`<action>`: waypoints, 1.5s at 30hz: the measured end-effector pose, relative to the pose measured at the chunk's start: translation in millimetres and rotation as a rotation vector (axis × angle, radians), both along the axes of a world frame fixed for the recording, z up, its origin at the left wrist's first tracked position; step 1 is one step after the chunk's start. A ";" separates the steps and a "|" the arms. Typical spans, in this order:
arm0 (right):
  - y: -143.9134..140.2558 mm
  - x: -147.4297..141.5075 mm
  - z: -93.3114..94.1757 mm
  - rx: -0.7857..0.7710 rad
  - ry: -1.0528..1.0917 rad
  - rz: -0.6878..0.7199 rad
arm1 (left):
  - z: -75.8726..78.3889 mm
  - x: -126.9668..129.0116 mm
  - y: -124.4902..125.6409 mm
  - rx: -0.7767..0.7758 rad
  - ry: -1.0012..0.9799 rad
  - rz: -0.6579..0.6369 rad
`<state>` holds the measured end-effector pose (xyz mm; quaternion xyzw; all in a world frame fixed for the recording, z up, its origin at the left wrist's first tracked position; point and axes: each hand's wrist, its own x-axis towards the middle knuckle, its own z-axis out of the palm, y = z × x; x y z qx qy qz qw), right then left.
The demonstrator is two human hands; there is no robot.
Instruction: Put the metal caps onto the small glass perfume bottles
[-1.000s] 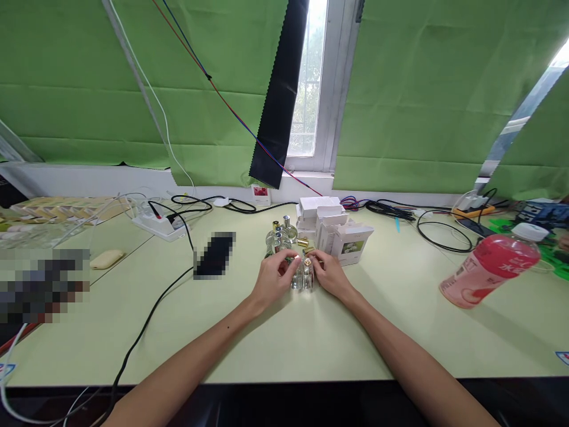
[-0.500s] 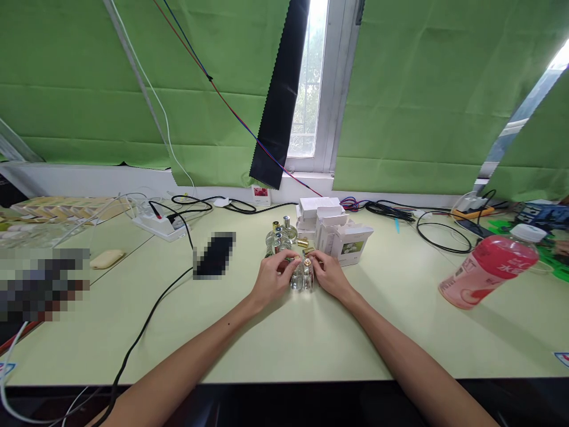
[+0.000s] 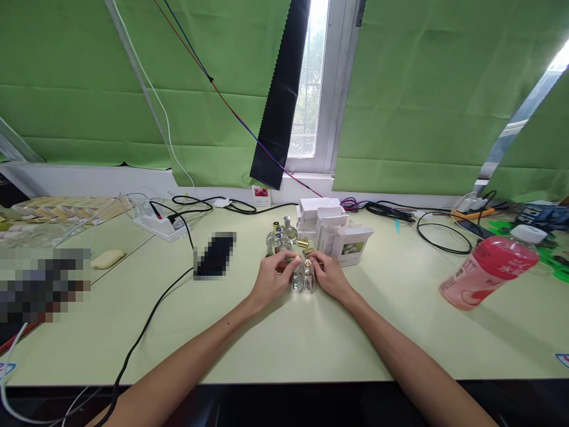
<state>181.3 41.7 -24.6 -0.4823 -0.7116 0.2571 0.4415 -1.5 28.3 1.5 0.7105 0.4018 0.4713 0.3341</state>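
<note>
- Little has moved since a second ago: both hands stay closed on one clear glass bottle (image 3: 303,279) at the counter (image 3: 284,338) centre.
- Left hand (image 3: 272,279) pinches its gold top; right hand (image 3: 329,276) grips its side.
- Behind: several more small bottles (image 3: 280,236), too clustered to count, and a stack of white cartons (image 3: 333,230).
- One pink drink bottle (image 3: 486,273) stands at the right.

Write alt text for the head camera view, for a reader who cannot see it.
Two bare hands, left hand and right hand, hold a small clear glass bottle between them on a pale green table. Behind it stand more small bottles and white cartons. A pink drink bottle stands to the right, cables and a power strip to the left.
</note>
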 end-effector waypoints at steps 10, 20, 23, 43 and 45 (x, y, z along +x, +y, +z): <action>0.2 -0.5 -0.8 -0.002 -0.013 -0.010 | -4.3 1.1 0.9 0.025 0.027 0.040; 0.9 0.0 -1.4 -0.002 -0.013 -0.010 | -2.4 1.3 -1.0 0.053 0.031 0.043; 0.7 -0.1 -1.0 -0.001 -0.008 -0.008 | -1.3 1.5 -2.1 0.064 0.045 0.049; 0.6 -0.1 -1.2 -0.010 -0.005 -0.001 | -10.2 4.9 -3.2 -0.018 -0.060 0.039; 0.3 -0.1 -1.0 -0.011 -0.004 -0.001 | -9.9 4.5 -3.3 -0.003 -0.024 0.048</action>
